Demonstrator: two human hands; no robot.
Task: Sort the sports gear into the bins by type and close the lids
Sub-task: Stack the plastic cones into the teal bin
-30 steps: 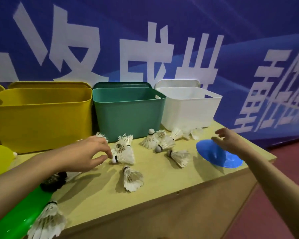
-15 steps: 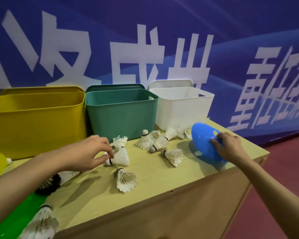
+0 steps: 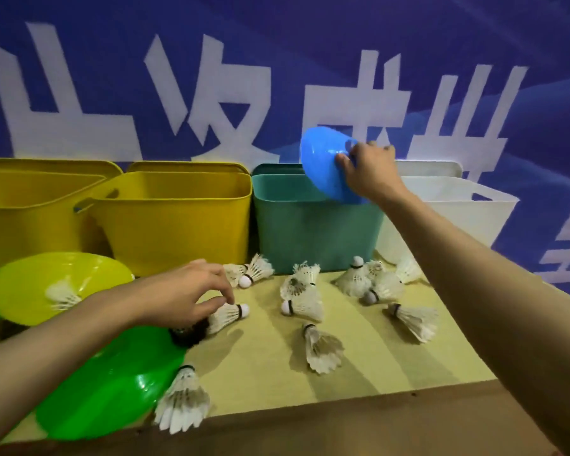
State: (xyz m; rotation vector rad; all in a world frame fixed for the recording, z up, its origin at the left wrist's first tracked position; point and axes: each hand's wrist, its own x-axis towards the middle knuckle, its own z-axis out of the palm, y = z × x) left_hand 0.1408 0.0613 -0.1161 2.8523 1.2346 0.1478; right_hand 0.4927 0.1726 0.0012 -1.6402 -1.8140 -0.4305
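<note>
Head view: right hand [image 3: 371, 174] gripping blue plastic disc cone [image 3: 324, 166] tilted over teal plastic bin [image 3: 310, 235], likely for dropping in. Left hand [image 3: 185, 296] pinching white feather shuttlecock [image 3: 227, 315] on table, probably next for sorting.

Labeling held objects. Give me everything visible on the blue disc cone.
The blue disc cone is a shallow, glossy dish of what looks like thin plastic, bright blue all over. It is off the table, tilted steeply on edge, above the open top of the teal bin. The right hand holds its right side, fingers curled over the rim; that grip hides part of it. Its lower edge overlaps the bin's rim in view; whether they touch cannot be told.
</note>
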